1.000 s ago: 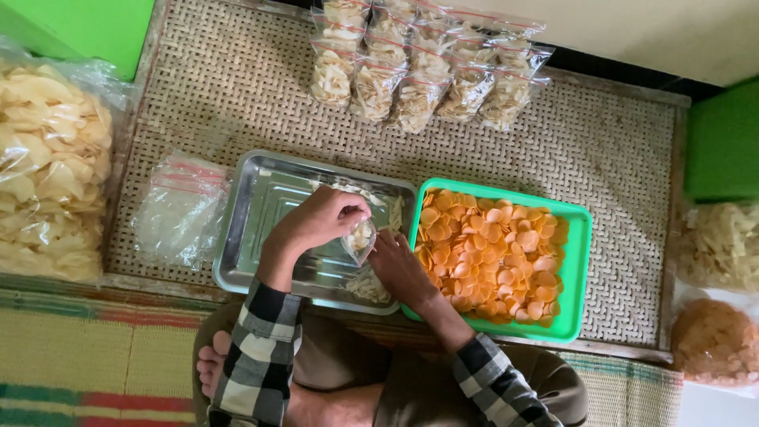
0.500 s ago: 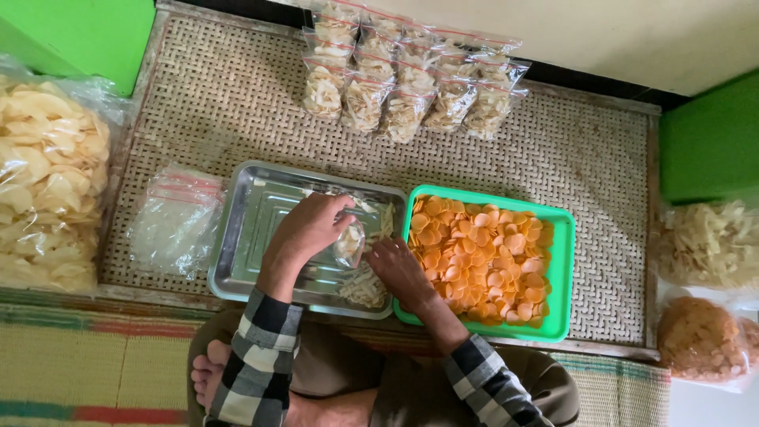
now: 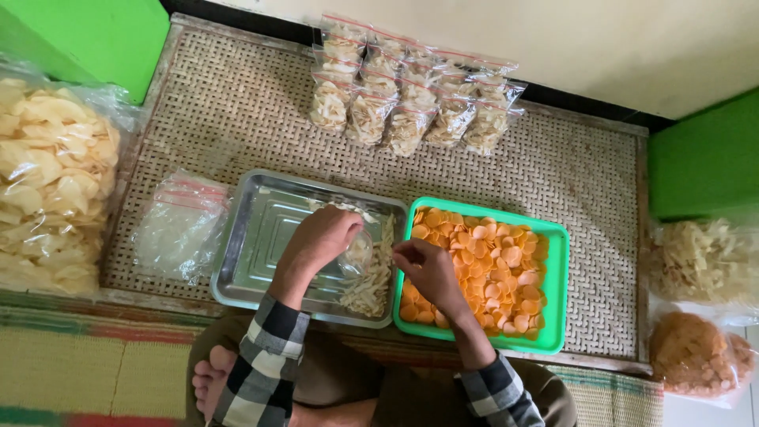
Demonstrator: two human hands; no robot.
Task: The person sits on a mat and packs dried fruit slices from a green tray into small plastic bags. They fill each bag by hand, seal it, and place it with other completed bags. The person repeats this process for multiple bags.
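Observation:
My left hand point(image 3: 318, 246) is over the metal tray point(image 3: 261, 229), gripping a small clear plastic bag point(image 3: 357, 253) partly filled with pale stick crackers. My right hand point(image 3: 424, 272) is at the bag's right side, fingers pinched together at the edge of the green tray point(image 3: 553, 285). A heap of pale stick crackers point(image 3: 371, 285) lies at the metal tray's right end. The green tray holds round orange crackers point(image 3: 490, 269). Whether the right hand's pinch holds anything cannot be told.
Several sealed small bags of pale crackers point(image 3: 411, 95) lie in rows at the back of the woven table point(image 3: 553, 158). A stack of empty clear bags point(image 3: 178, 225) sits left of the metal tray. Large bags of crackers stand at left point(image 3: 47, 182) and right point(image 3: 700, 261), point(image 3: 696, 356).
The hands stay over the metal tray's right end; my right hand has shifted slightly to the bag's right side. The camera view has tilted a little.

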